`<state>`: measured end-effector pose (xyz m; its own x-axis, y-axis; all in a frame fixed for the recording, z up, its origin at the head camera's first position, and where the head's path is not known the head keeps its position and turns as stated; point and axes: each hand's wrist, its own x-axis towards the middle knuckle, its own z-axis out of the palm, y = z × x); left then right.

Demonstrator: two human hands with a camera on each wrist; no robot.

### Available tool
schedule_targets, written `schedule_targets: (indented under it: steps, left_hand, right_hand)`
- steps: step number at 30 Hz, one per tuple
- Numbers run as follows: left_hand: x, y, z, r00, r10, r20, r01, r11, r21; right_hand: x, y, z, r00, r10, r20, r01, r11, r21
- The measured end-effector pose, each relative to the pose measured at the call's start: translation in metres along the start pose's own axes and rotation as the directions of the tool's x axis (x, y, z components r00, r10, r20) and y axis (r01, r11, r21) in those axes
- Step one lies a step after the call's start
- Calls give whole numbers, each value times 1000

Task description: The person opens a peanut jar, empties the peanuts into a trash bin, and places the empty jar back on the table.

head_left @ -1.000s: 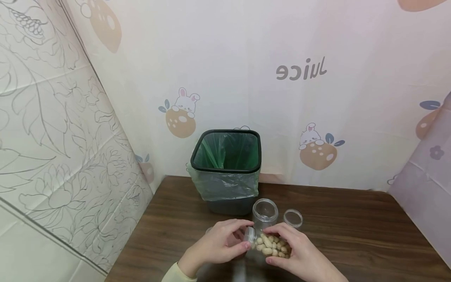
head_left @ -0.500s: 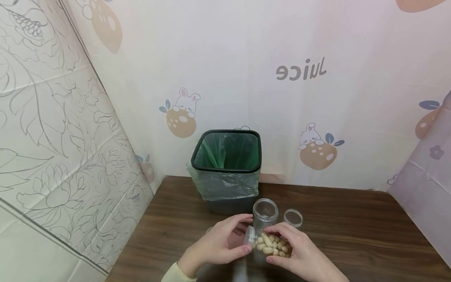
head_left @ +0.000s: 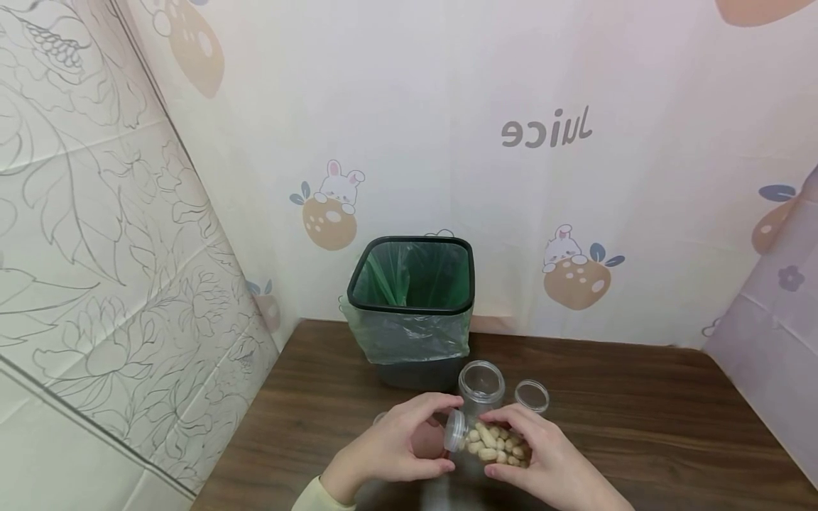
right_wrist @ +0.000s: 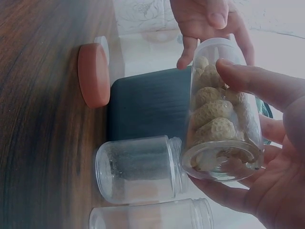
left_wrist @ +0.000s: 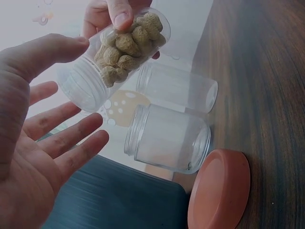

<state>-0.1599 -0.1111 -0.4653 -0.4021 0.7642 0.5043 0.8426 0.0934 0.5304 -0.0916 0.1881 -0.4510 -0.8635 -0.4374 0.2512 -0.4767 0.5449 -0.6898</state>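
A clear jar of unshelled peanuts [head_left: 495,446] lies tilted sideways in my right hand [head_left: 540,458], which grips it round the body with the thumb on one side. Its clear ribbed lid [left_wrist: 83,86] covers the end facing left. Around that lid, my left hand [head_left: 393,441] spreads its fingers and thumb; in the left wrist view the fingers are loosely extended and hold nothing. Just beyond the hands stands a clear jar with no lid [head_left: 481,383]. Another clear jar [left_wrist: 181,88] stands beside it. Below my left hand sits a round terracotta-coloured piece [left_wrist: 219,188].
A dark bin [head_left: 418,372] with a green liner bag stands behind the hands on the wooden table [head_left: 620,404]. Next to the open jar shows a clear round rim [head_left: 532,395]. A patterned curtain [head_left: 409,142] closes off the back, with panels on both sides.
My left fingers and thumb have come away from the lid, the thumb dropping lower and the hand opening wider. The right hand keeps its grip on the peanut jar in nearly the same place.
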Motion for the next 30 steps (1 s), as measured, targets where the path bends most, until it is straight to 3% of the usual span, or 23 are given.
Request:
schedule_targets:
  steps: [11,30]
  left_hand:
    - [0,-1,1,999,41,-12,-41,998,51]
    - [2,-2,4,998,65,-12,-65,996,59]
  right_hand:
    - [0,0,1,999,-32,-16,32,999,-5]
    - [0,1,2,999,-37,-19,37,999,-10]
